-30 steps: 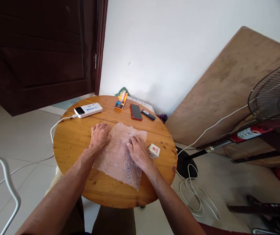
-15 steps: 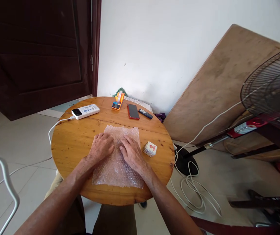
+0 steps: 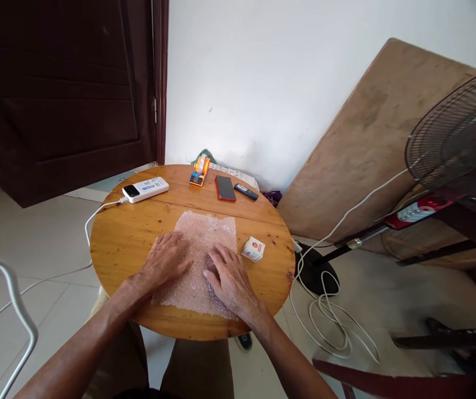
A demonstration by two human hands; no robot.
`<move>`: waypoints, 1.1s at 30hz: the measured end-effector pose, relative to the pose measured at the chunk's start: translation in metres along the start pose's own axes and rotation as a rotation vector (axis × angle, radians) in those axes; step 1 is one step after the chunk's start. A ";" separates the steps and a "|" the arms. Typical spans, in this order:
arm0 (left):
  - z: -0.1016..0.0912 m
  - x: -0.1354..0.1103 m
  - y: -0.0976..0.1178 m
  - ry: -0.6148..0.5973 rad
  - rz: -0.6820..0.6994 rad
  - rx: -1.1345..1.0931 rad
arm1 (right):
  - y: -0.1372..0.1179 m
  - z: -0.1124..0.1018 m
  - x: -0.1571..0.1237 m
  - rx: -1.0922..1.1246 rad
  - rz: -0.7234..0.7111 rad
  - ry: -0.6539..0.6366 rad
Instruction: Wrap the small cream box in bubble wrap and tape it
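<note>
A sheet of clear bubble wrap (image 3: 204,238) lies flat on the round wooden table (image 3: 117,244). My left hand (image 3: 166,259) rests open on its left edge, fingers stretched forward. On the right part of the sheet lies my right hand (image 3: 230,277), also open, with the thumb apart from the fingers. Neither hand grips anything. A small white box with red print (image 3: 253,249) stands just to the right of the sheet, near my right hand and not touched by it.
Along the table's far side are a white power bank (image 3: 146,189) with a cable, an orange tape dispenser (image 3: 200,170), a red-edged phone (image 3: 225,188) and a dark remote-like device (image 3: 246,192). A fan (image 3: 449,127) and looped white cable (image 3: 324,321) are at the right.
Both hands have slid back toward me over the bubble wrap, the right hand more clearly. The fingers are more spread out now. The view has shifted slightly.
</note>
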State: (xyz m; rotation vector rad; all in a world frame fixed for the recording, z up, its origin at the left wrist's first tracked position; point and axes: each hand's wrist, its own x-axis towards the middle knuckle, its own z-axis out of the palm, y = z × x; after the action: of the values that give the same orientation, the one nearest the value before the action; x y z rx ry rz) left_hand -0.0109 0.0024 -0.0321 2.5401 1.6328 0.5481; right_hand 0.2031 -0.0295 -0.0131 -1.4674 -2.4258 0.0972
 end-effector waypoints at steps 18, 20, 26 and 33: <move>-0.002 -0.073 -0.009 0.107 0.084 -0.053 | 0.007 -0.011 -0.071 -0.050 0.082 0.005; -0.004 -0.072 -0.005 0.124 0.067 -0.035 | 0.015 -0.011 -0.076 -0.078 0.097 0.030; -0.017 -0.050 0.036 0.099 0.091 -0.041 | 0.012 -0.016 -0.069 -0.098 0.073 0.176; -0.016 -0.014 0.065 -0.168 0.200 -0.195 | -0.025 -0.043 -0.039 0.058 -0.041 0.279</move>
State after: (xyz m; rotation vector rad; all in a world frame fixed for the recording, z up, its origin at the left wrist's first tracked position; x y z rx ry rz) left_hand 0.0352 -0.0406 -0.0049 2.5400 1.2175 0.4675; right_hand 0.2110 -0.0793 0.0249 -1.3087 -2.2084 -0.0429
